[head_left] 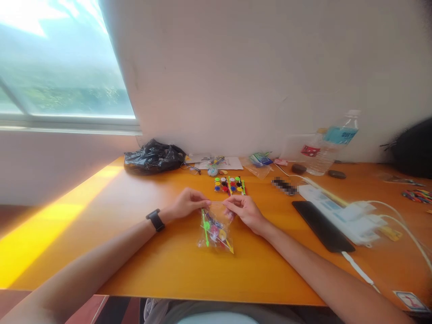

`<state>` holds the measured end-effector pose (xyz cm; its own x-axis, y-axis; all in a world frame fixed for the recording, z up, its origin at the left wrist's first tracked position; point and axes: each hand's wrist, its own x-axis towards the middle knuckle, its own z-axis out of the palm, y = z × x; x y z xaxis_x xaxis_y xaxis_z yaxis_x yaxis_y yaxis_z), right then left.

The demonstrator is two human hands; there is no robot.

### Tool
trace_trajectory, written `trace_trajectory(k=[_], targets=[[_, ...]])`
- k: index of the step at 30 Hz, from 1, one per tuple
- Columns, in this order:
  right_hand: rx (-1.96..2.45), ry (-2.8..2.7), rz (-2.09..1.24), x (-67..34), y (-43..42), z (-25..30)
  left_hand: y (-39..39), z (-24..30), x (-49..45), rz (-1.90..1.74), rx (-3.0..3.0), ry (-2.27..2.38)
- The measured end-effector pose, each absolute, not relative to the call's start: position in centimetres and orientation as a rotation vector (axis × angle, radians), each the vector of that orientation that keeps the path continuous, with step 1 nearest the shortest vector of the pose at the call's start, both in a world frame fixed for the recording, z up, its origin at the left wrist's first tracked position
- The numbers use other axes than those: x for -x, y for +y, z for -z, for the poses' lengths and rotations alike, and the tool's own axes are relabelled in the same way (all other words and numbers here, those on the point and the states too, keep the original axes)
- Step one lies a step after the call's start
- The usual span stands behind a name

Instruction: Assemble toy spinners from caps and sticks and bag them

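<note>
A clear plastic bag [218,240] hangs low over the table, with small coloured plastic pieces inside: green and yellow arrow-tipped sticks and several round discs. My left hand [191,202], with a black watch on its wrist, pinches the bag's upper left corner. The upper right edge of the bag is pinched between the thumb and fingers of my right hand [245,211]. Just beyond the hands lies a group of coloured discs [224,183] in rows, with green and yellow sticks beside and across them.
A black plastic bag [153,157] and glasses [191,168] lie at the back left. To the right are a black phone [322,225], a white power strip [332,209] with cables, and a large plastic bottle [337,141]. Coloured pieces [416,195] sit at the far right.
</note>
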<state>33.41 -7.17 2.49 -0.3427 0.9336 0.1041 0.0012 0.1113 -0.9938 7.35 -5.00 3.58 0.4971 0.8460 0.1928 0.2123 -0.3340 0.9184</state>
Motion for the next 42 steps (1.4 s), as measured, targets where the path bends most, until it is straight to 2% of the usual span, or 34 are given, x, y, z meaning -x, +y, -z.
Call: trace_trajectory(k=[5,19,27,36,42], targets=[[0.968,-1.459,-1.382,-33.3,-7.3,-2.6,-4.9,-3.7,-7.1,-0.807,-1.778,0.836],[0.860,-1.354,-1.325,-33.3,-7.5,-2.4,-5.8,-4.1,-7.6,-1.008,-1.605,0.869],[0.915,-1.439,-1.185,-33.3,-7.9,-2.9,-6.2,-4.5,-7.6,-0.959,-1.673,0.918],[0.964,-1.606,-1.261,-32.5,-8.0,-2.5,-6.2,-3.6,-8.5,-0.971,-1.701,0.882],[0.973,-1.707,-1.192,-32.1,-8.6,-2.7,-6.7,-3.8,-8.9,-0.872,-1.823,0.893]])
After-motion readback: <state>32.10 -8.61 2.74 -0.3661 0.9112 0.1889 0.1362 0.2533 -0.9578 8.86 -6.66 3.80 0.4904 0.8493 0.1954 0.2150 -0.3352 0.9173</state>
